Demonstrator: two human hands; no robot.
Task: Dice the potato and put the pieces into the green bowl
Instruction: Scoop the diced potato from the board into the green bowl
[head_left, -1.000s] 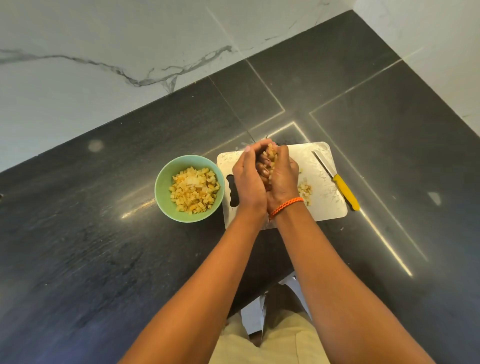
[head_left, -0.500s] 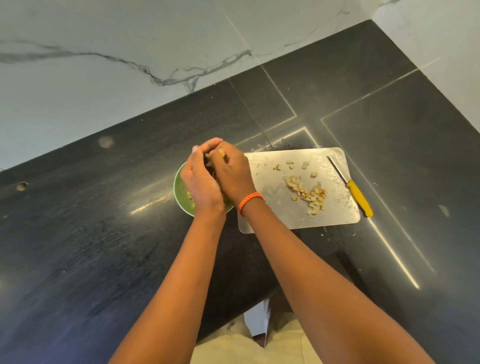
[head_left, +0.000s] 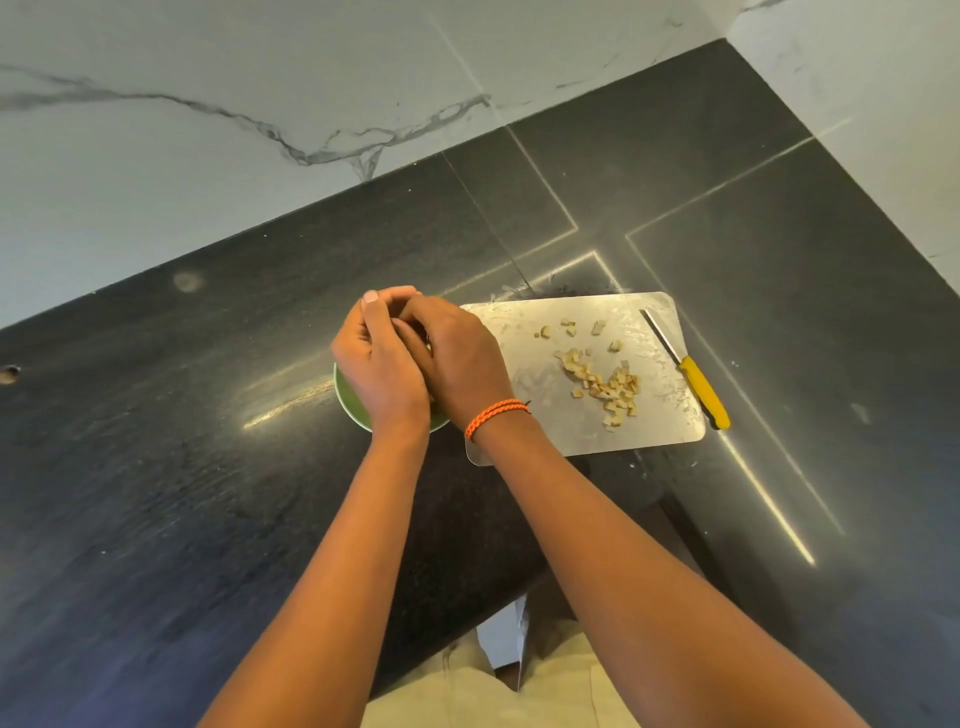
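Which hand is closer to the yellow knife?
The right hand. It sits at the cutting board's left end, across the board from the yellow knife. The left hand is farther left, over the green bowl.

Home kitchen: dark stone counter (head_left: 156, 467), marble wall (head_left: 208, 156), cutting board (head_left: 649, 426), knife (head_left: 701, 387).

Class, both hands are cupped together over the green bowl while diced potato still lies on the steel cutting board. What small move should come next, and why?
Probably parting the left hand and right hand to drop any pieces into the round green bowl they cover; whether they hold any is hidden. Diced potato pieces remain on the steel cutting board for another scoop.
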